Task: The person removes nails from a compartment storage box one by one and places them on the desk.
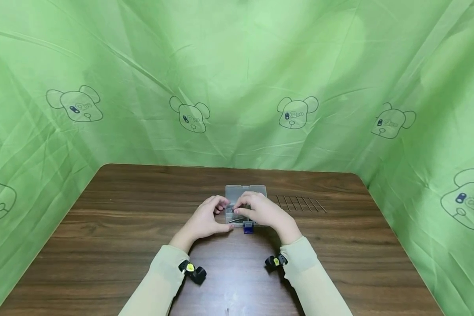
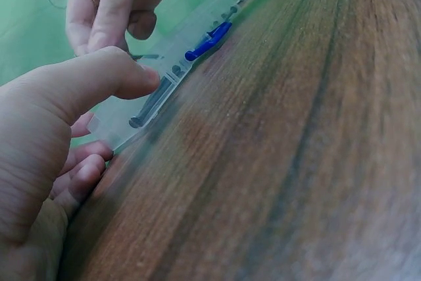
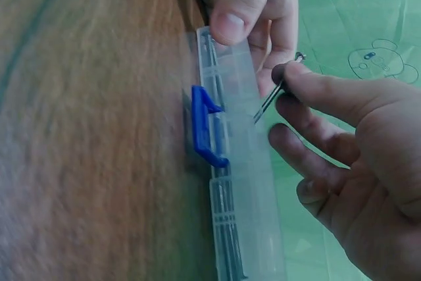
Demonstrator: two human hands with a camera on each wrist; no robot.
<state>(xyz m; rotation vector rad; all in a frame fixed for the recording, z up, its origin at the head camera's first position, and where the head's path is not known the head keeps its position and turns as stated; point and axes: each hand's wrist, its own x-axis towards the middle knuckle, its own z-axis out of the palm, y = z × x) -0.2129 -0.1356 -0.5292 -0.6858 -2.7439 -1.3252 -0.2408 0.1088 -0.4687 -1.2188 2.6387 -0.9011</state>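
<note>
A clear plastic compartment box (image 3: 253,208) lies with its lid (image 1: 237,192) raised at the back and a blue latch (image 3: 199,126) at its front. Several long metal nails lie in its front compartments, one nail (image 2: 146,110) showing plainly from the left wrist. My left hand (image 1: 204,220) holds the box's left end, thumb on the near wall and fingers round the far side. Over the box, my right hand (image 1: 262,210) pinches a thin metal nail (image 3: 268,103) between thumb and index finger. That nail slants, its head upward and its lower end behind the box wall.
Right of the box, several long nails (image 1: 301,203) lie side by side in a row on the brown wooden table (image 1: 142,254). A green cloth (image 1: 237,145) with bear-head drawings hangs behind and beside the table. Black cameras are strapped at both wrists.
</note>
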